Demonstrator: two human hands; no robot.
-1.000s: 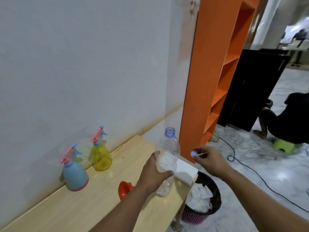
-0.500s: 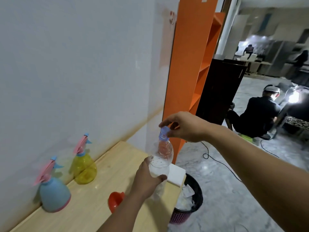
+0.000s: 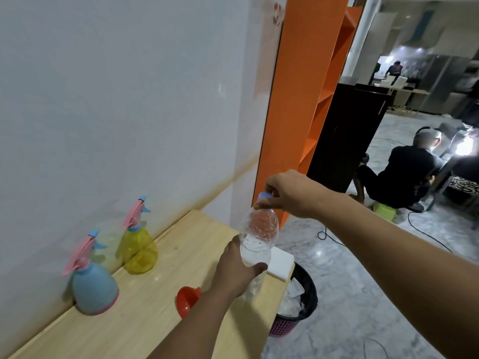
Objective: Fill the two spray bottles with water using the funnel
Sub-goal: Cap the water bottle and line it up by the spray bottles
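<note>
On the wooden table (image 3: 160, 314), water bottle (image 3: 258, 244) stands upright, cap (image 3: 265, 196) topmost.

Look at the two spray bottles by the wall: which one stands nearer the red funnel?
The blue spray bottle, with its pink base. It stands close to the red funnel on the wooden table; the yellow spray bottle stands farther along the wall.

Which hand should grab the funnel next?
Left, hedged: the left hand grips the water bottle right beside the red funnel, but must let go first. The right hand pinches the cap, farther off.
</note>
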